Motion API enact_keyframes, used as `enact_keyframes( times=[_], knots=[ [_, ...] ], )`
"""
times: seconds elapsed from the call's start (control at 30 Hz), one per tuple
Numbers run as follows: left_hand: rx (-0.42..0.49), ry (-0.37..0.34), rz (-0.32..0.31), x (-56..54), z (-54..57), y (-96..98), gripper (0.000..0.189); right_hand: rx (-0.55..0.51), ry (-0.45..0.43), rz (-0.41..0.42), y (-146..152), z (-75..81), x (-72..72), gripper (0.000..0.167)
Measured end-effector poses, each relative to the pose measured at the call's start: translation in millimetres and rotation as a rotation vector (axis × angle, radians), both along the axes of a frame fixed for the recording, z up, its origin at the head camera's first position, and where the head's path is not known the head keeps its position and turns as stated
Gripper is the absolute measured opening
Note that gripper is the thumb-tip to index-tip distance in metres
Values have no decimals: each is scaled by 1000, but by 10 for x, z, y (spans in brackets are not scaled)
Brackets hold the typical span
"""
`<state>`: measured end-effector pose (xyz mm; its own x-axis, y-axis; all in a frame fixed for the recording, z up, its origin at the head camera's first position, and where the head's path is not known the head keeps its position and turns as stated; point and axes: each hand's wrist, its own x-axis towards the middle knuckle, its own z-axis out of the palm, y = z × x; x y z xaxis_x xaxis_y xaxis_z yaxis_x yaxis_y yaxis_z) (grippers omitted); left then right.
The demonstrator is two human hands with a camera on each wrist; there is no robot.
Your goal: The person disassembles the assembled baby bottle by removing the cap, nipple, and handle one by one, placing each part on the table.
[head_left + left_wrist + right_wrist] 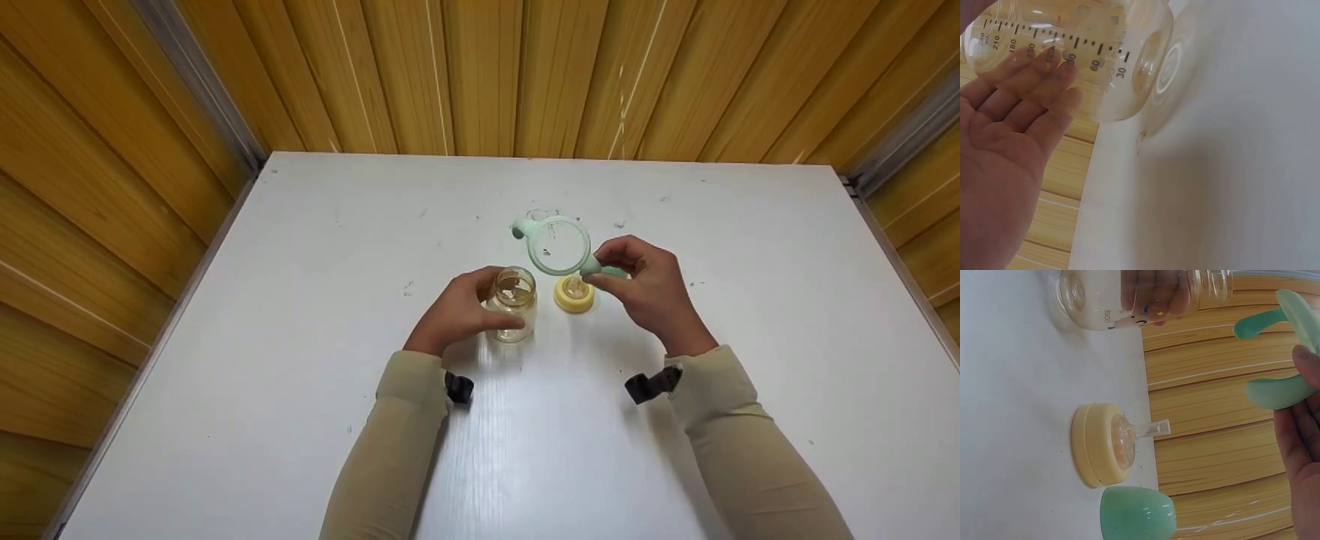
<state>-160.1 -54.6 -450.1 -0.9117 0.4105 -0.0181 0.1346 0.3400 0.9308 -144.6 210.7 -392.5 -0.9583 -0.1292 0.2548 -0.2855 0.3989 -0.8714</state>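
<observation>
My left hand (pixel 459 311) grips a clear amber-tinted baby bottle (pixel 526 306) that has no top on, thumb on the near side and fingers behind. Volume marks run along the bottle in the left wrist view, its base right at the tabletop. Between thumb and fingers, my right hand (pixel 654 289) pinches one handle of a mint-green two-handled bottle ring (pixel 525 227), raised above the table. Below that ring sits a yellow collar (pixel 574 303) with a clear teat pointing up. A green bottle cap (pixel 1137 514) stands beside the collar, partly hidden by my right hand in the head view.
Everything is on a white table (pixel 300 315) with scattered dark scuffs. Wood-patterned panels (pixel 480 75) rise behind it and at both sides. Black wrist cameras (pixel 459 388) sit at both beige sleeves.
</observation>
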Motion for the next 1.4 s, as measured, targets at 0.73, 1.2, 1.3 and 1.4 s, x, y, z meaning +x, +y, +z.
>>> enact_keyframes(
  times=[0.73, 1.2, 1.3, 1.4],
  knots=[
    [50, 7, 0, -7, 17, -6, 65, 144, 101, -31, 87, -77, -10, 19],
    [65, 41, 1, 2, 13, -11, 66, 242, 148, -70, 160, -157, -12, 21],
    [65, 48, 3, 3, 14, -8, 66, 254, 143, -77, 179, -173, -14, 21],
    [68, 57, 4, 3, 12, -5, 67, 262, 148, -85, 193, -185, -17, 21]
  ],
)
